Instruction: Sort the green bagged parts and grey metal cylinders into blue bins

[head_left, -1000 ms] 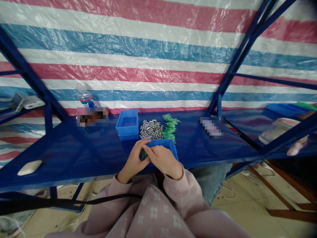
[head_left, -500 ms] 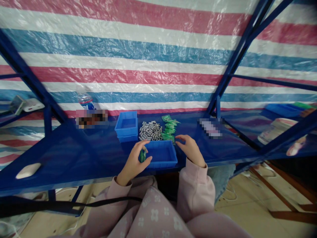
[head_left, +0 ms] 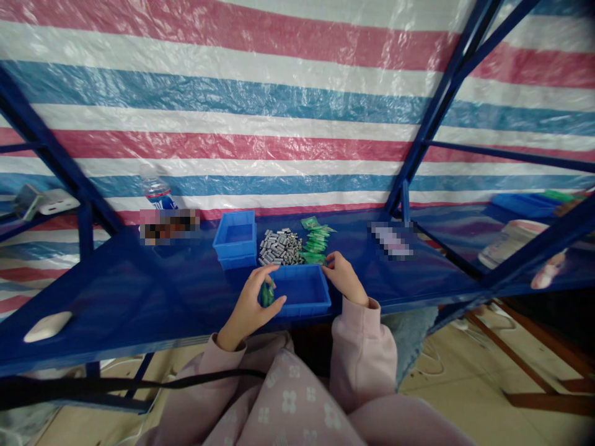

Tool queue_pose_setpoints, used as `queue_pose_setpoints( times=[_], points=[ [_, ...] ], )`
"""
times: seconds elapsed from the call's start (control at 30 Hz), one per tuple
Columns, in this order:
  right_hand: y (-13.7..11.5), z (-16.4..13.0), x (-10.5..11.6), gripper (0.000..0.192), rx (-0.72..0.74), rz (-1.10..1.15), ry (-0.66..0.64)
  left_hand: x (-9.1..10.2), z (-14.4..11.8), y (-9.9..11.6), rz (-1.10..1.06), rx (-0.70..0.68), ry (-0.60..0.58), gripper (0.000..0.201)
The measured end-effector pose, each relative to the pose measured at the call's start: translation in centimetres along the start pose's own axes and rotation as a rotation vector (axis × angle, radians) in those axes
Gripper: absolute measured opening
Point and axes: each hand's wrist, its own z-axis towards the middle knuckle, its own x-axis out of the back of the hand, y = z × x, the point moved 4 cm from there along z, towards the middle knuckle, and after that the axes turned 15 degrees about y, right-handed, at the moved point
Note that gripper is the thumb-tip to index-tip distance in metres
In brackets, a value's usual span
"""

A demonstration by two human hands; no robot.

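Small green packets (head_left: 266,295) are tucked in the palm of my left hand (head_left: 248,306), which curves over the left end of a blue tray (head_left: 304,305). Its thumb and fingertips stay apart. My right hand (head_left: 344,279) is at the tray's back right corner, close to the lower end of a row of green packets (head_left: 317,240). Its thumb and index finger are slightly apart, and no held thing shows between them. Beside the row, behind the tray, lies a pile of small silvery metal cylinders (head_left: 279,246).
Stacked blue bins (head_left: 236,253) stand left of the pile. A plastic bottle (head_left: 158,193) is at the back left, a white computer mouse (head_left: 48,327) at the front left. On the right lie a blurred-out flat object (head_left: 391,240) and, past the frame post, a white tub (head_left: 514,243).
My right hand has moved left and in toward the tray corner and the green packets. My left hand keeps its place at the tray with the green packets. The view has shifted slightly.
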Motion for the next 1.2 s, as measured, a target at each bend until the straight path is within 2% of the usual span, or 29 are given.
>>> queue_pose_setpoints(
  times=[0.17,0.33,0.53,0.93,1.2],
  points=[
    [-1.2,-0.4,0.1,0.029,-0.068,-0.15,-0.062,0.0,-0.1,-0.1,-0.014,0.006,0.003,0.05],
    [-1.3,-0.3,-0.1,0.032,-0.1,-0.205,-0.079,0.0,-0.1,-0.2,-0.017,0.008,0.002,0.05],
    [-0.8,0.1,-0.5,0.024,-0.096,-0.229,-0.083,0.0,-0.2,-0.3,-0.013,0.017,0.004,0.051],
    [0.8,0.6,-0.8,0.014,0.007,-0.109,-0.04,0.0,-0.3,-0.4,-0.014,-0.003,0.009,0.05],
    [2.1,0.4,1.7,0.014,-0.001,0.025,0.061,0.0,-0.2,-0.2,-0.013,0.001,0.005,0.051]
  ],
)
